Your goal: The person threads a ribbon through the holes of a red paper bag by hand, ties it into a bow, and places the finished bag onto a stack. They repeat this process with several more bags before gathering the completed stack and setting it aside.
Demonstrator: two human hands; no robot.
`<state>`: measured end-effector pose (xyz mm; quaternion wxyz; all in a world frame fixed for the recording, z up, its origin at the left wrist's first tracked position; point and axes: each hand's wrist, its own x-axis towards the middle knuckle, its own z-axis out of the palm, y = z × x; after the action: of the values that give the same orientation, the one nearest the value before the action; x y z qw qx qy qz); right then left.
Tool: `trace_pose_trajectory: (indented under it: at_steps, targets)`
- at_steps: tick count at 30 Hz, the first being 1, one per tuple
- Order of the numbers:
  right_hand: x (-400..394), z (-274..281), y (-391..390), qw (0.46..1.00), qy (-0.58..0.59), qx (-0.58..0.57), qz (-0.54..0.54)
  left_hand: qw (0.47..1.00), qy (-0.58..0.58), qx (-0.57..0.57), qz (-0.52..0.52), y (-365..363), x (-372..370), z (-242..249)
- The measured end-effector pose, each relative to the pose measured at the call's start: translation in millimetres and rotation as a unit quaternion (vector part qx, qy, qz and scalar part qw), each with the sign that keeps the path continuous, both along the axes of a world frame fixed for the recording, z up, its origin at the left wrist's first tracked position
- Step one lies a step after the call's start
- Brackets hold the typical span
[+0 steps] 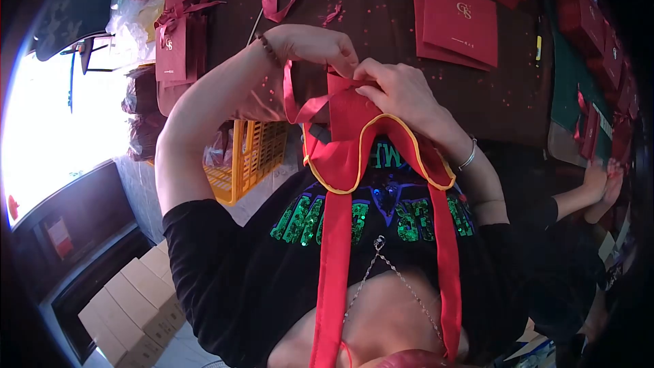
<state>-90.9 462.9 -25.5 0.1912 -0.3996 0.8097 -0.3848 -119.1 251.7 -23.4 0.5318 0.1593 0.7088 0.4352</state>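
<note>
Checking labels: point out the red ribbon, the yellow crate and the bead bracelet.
red ribbon [287, 92], head view, its hanging strand
yellow crate [255, 157], head view, its lattice side
bead bracelet [268, 48], head view, beads on wrist

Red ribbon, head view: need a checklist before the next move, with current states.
1. Left hand grips the dark red satin ribbon: ok, fingers pinch its upper end.
2. Right hand grips too: ok, its fingertips meet the left hand's at the same spot.
3. Knot or bow formed: cannot tell, fingers hide it.
4. Ribbon's loose loop free: ok, it hangs below the left wrist.
5. Red fabric sash with yellow piping apart from the work: not ok, it rises right up under the pinch.
6. Co-worker's hands out of the way: ok, at the right edge.
</note>
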Motion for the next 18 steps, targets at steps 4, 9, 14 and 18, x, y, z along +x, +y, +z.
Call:
trace_pose_trajectory:
  at_steps: [4,9,14,18]
  targets:
    - [-1.0,0.3,1.3,1.0,-0.002,0.002,0.004,0.997,-0.059,0.027,0.044,9.8,5.5,12.5]
    - [-3.2,-1.8,1.2,1.0,-0.023,0.002,-0.005,0.994,-0.041,0.061,0.08,5.2,10.4,-3.5]
    - [-2.6,-1.8,0.0,0.999,-0.049,0.007,-0.016,0.988,-0.039,0.095,0.114,2.3,14.3,-15.2]
    - [-0.4,-1.5,-0.4,0.999,-0.039,-0.022,-0.022,0.985,-0.051,0.107,0.125,2.7,17.1,-16.2]
